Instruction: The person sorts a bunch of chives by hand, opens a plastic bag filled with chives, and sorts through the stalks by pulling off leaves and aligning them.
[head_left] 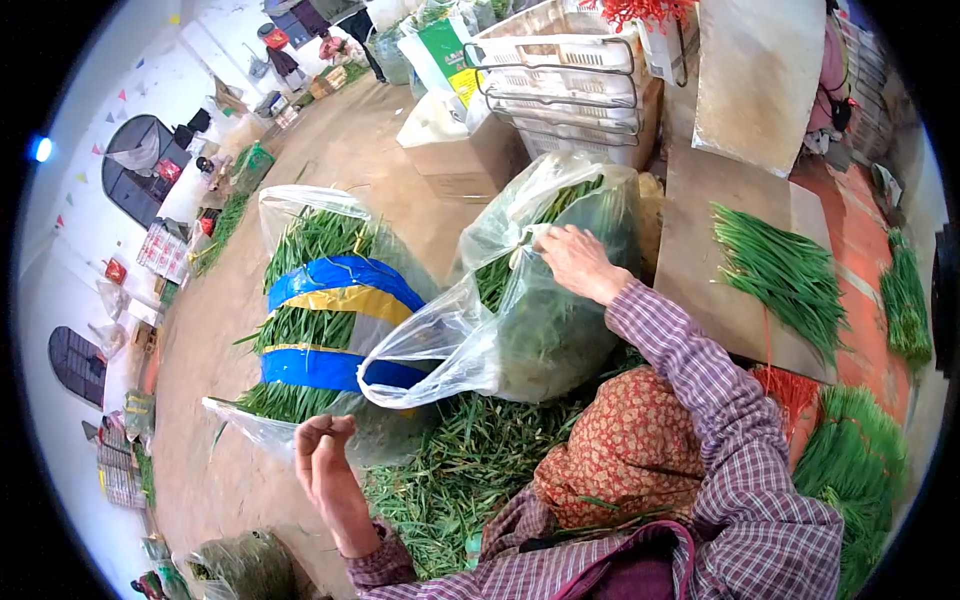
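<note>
Clear plastic stretches around long green stalks in a bulging bag (560,340), standing just right of a bundle (320,310) banded in blue and yellow, the two close together above a heap of loose leaves (470,480). The wearer's right hand (580,262) reaches across to the bag's upper part, fingers bent and fairly close together, their tips against the gathered plastic beside a twisted knot (517,250); whether they pinch it cannot be told. The left hand (330,480) is raised at the bundle's lower edge, fingers curled in toward the thumb, with nothing visible held. A loose plastic loop (375,385) trails from the bag across the bundle's right side.

By its packed look, the bag is probably fairly heavy and soft-sided, likely to sag if lifted from one point. The film looks thin and slick, apt to slide under bare fingers and to tear where a single strand takes the load. The thick gather below the knot seems the soundest hold, with a palm under the base; squeezing the middle could crease or snap the stalks.
</note>
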